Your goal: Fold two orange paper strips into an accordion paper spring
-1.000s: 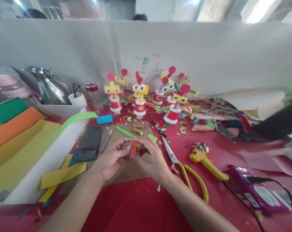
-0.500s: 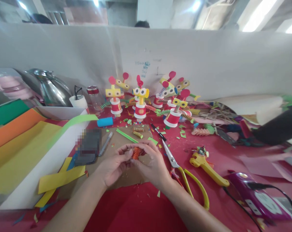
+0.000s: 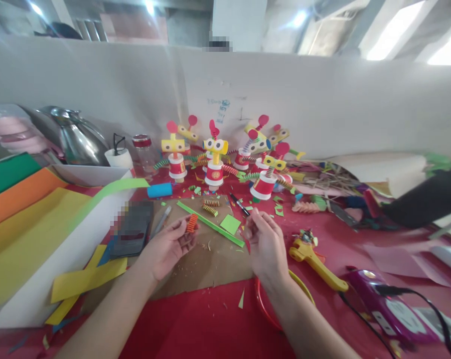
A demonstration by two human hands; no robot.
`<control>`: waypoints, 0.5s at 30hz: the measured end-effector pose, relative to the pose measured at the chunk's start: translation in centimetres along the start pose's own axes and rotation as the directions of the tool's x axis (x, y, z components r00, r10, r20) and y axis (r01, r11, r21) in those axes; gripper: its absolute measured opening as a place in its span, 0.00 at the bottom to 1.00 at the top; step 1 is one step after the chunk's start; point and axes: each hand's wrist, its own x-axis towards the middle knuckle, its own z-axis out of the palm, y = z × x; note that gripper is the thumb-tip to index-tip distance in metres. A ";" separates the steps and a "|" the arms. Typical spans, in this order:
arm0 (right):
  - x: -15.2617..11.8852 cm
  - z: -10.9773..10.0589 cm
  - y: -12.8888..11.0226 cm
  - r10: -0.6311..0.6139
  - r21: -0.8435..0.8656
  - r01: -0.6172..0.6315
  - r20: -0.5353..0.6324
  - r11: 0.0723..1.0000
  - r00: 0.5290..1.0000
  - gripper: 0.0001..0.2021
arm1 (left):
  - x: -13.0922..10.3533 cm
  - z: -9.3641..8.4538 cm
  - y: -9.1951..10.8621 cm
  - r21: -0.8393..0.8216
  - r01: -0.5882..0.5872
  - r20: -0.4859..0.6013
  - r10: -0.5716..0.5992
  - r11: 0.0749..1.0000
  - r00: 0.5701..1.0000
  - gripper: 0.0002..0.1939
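My left hand (image 3: 176,245) pinches a small orange folded-paper spring (image 3: 191,223) between thumb and fingers, above the brown cardboard (image 3: 195,271). On the right, my right hand (image 3: 268,244) is closed around the scissors (image 3: 261,301); their red and yellow handle loops show below the wrist, while the blades are hidden. Between the hands lie a green paper strip (image 3: 225,231) and a green paper square (image 3: 230,224). Two more paper springs (image 3: 210,211) rest farther back on the cardboard. A black pen (image 3: 239,203) lies just beyond my right fingertips.
Several paper-cup figures (image 3: 215,174) with spring arms stand at the back. Left are a phone (image 3: 133,234), yellow strips (image 3: 88,280) and a box of coloured paper (image 3: 27,219). A yellow glue gun (image 3: 322,267) and a purple device (image 3: 400,309) with cables lie right.
My hands have parted. The left keeps the orange spring and moved left; the right let go of it, moved right and closed on the scissors, whose handles have turned.
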 end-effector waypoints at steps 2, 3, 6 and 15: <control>0.1 0.1 0.3 0.084 0.039 -0.084 -0.016 0.996 0.996 0.16 | -0.1 0.2 -0.1 0.025 0.010 0.003 -0.010 1.000 1.000 0.13; 0.1 0.1 0.5 0.111 0.021 -0.111 -0.010 0.994 0.994 0.17 | -0.2 0.3 -0.1 0.036 0.016 0.011 -0.017 0.999 1.000 0.14; -0.2 0.3 1.1 0.115 -0.147 -0.106 0.052 0.983 0.992 0.19 | -0.3 0.6 -0.1 0.037 0.045 0.042 -0.046 0.998 0.998 0.18; -0.7 0.1 2.2 0.036 -0.553 0.191 0.374 0.811 0.927 0.07 | -0.3 0.5 0.0 0.018 0.080 0.051 -0.081 0.997 0.995 0.11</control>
